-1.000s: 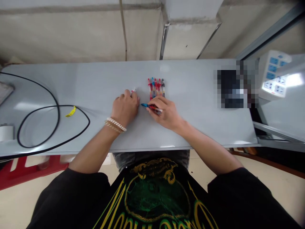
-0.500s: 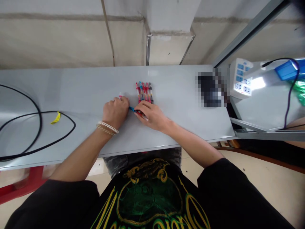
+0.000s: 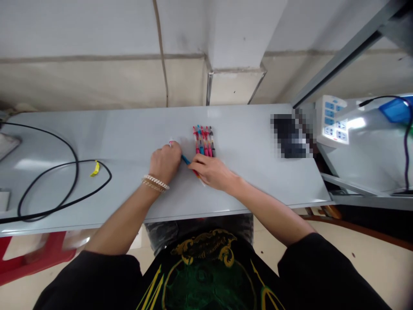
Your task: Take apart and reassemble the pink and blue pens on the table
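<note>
My left hand (image 3: 165,162) is closed over the table, with the pink-and-white end of a pen (image 3: 171,143) poking out past its fingers. Between the hands runs a blue pen (image 3: 185,159), slanting down to the right. My right hand (image 3: 213,172) is closed on it; a red-orange part and a pale tip show beneath the fingers. Whether these belong to the blue pen or a second pen I cannot tell. Just beyond the right fingers lies a row of several pens (image 3: 204,140), side by side, in pink, red, blue and black.
A looped black cable (image 3: 77,172) with a yellow tag (image 3: 95,168) lies on the left of the grey table (image 3: 129,133). At the right are a blurred-out dark object (image 3: 288,135), a metal frame (image 3: 345,51) and a white power strip (image 3: 332,120). A wall stands behind.
The whole view has shifted, so the table and hands appear lower and further right. Both hands stay beside the pen row, and slightly more of the blue pen shows between them.
</note>
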Available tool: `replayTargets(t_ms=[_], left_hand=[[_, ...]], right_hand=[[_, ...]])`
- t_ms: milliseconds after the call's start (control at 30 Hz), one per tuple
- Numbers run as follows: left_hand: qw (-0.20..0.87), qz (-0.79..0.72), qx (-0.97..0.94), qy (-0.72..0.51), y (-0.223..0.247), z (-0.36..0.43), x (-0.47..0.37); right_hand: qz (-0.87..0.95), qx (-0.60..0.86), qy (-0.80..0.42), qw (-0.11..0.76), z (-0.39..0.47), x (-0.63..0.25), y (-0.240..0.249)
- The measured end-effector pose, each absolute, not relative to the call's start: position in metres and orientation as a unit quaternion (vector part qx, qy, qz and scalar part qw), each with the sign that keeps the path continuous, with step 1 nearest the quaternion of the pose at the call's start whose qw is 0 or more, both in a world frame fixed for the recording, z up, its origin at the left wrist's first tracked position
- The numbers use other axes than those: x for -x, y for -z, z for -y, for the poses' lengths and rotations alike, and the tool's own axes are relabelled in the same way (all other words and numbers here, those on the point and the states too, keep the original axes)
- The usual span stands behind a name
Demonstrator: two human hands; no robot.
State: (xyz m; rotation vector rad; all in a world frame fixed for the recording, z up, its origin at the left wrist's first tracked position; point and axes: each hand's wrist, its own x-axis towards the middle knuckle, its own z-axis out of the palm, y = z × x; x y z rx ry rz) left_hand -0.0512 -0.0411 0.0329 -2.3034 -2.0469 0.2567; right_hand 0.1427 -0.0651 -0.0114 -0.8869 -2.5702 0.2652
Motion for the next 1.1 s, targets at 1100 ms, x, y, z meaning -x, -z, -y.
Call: replayTargets(t_ms=[1100], left_hand=[[-0.606,0.471,0.424,0.482,-0.027,0.057,0.024]], right_hand=[[0.778,0.298,-0.045,0.551,0.071,-0.118,0.008]])
